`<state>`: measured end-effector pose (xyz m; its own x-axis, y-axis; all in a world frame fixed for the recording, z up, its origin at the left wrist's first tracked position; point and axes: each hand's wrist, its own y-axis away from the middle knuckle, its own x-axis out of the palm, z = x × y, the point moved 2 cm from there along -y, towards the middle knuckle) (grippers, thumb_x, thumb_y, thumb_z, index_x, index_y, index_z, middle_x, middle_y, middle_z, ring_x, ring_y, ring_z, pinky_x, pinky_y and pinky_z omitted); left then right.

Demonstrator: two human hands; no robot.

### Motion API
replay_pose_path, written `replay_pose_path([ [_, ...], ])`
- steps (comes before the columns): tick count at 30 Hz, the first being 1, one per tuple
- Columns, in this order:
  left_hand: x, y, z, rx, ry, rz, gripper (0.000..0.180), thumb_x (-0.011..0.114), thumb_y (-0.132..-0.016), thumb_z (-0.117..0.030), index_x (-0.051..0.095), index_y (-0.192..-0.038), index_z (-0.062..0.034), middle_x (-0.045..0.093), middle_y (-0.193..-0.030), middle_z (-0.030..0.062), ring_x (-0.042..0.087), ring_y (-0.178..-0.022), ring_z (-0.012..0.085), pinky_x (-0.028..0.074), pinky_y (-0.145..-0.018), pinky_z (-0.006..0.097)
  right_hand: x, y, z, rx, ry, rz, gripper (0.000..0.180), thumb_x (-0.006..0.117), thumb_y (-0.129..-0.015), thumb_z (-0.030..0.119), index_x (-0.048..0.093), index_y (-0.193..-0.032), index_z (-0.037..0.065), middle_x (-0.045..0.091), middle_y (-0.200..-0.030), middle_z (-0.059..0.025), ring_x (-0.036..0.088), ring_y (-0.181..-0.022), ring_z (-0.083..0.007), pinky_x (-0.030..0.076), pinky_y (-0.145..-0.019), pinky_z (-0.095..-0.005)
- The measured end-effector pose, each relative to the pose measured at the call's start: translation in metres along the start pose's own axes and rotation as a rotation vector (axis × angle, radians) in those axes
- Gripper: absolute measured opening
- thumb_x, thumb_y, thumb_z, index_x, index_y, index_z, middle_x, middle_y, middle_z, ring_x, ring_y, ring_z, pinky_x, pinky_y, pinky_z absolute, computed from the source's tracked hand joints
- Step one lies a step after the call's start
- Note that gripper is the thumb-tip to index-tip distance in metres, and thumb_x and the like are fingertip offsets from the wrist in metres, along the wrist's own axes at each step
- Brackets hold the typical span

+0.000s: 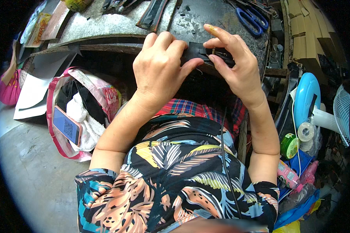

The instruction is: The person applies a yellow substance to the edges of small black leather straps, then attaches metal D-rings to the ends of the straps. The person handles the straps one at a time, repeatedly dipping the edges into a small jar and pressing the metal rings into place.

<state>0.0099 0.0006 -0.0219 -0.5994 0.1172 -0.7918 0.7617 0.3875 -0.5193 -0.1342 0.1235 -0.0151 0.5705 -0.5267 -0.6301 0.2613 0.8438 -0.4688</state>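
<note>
A flat black leather-like strip [193, 50] is held up at the front edge of the worktable. My left hand [157, 70] is closed over the strip's left end, its thumb lying along the near side. At the other end my right hand [237, 64] pinches the strip between thumb and fingers, with one finger raised. A small brass-coloured metal piece [213, 51] shows between those fingertips; its kind is too small to tell. Behind my left hand, a black strap piece with orange-brown edges [153, 15] lies on the table.
Blue-handled scissors [251, 21] lie on the worktable [198, 15] at the far right. To my left stands a pink-trimmed bag [52, 116] with a white towel and a phone [67, 125] on top. A blue-and-white fan [306, 99], green tape roll [289, 146] and pink bottle [287, 174] crowd the right.
</note>
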Motion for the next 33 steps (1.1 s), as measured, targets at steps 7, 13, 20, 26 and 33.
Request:
replay_pose_path([
  [7,0.001,-0.003,0.003,0.016,0.201,-0.042,0.023,0.078,-0.074,-0.016,0.071,-0.094,-0.0080,0.063,-0.089,0.0073,0.062,-0.084,0.0278,0.051,-0.072,0.037,0.000,-0.002,-0.003,0.056,-0.021,0.036,0.064,0.069,-0.081,-0.005,0.053,-0.141,0.009,0.070,-0.109,-0.0107,0.068,-0.101,-0.0189,0.052,-0.092,-0.0329],
  [13,0.004,-0.008,0.012,-0.010,0.251,-0.050,0.015,0.067,-0.080,-0.006,0.071,-0.093,-0.0073,0.065,-0.088,0.0084,0.064,-0.083,0.0287,0.053,-0.074,0.038,-0.013,0.001,-0.009,0.091,-0.199,-0.095,0.065,0.067,-0.086,-0.003,0.046,-0.146,0.008,0.071,-0.114,-0.0100,0.066,-0.106,-0.0169,0.049,-0.097,-0.0319],
  [20,-0.002,-0.017,-0.008,0.168,0.155,-0.132,0.022,0.071,-0.078,-0.005,0.067,-0.100,-0.0038,0.061,-0.095,0.0121,0.059,-0.089,0.0324,0.050,-0.079,0.040,-0.061,0.031,-0.023,0.374,-0.032,-0.178,0.061,0.064,-0.087,0.000,0.049,-0.146,0.008,0.072,-0.109,-0.0091,0.065,-0.107,-0.0161,0.046,-0.100,-0.0325],
  [26,0.033,-0.042,-0.038,0.342,0.215,-0.013,0.049,0.085,-0.066,-0.025,0.070,-0.109,-0.0066,0.065,-0.105,0.0090,0.057,-0.096,0.0291,0.050,-0.085,0.037,-0.046,0.043,-0.014,0.288,0.244,-0.168,0.068,0.069,-0.079,-0.005,0.053,-0.143,0.010,0.067,-0.108,-0.0077,0.064,-0.099,-0.0180,0.046,-0.099,-0.0321],
  [33,0.050,-0.046,-0.033,0.322,0.345,0.036,0.031,0.083,-0.070,-0.017,0.074,-0.099,-0.0086,0.068,-0.094,0.0060,0.060,-0.088,0.0279,0.052,-0.080,0.038,-0.039,0.043,-0.015,0.349,-0.224,-0.267,0.068,0.067,-0.085,-0.007,0.048,-0.147,0.011,0.064,-0.105,-0.0048,0.059,-0.095,-0.0090,0.048,-0.090,-0.0240],
])
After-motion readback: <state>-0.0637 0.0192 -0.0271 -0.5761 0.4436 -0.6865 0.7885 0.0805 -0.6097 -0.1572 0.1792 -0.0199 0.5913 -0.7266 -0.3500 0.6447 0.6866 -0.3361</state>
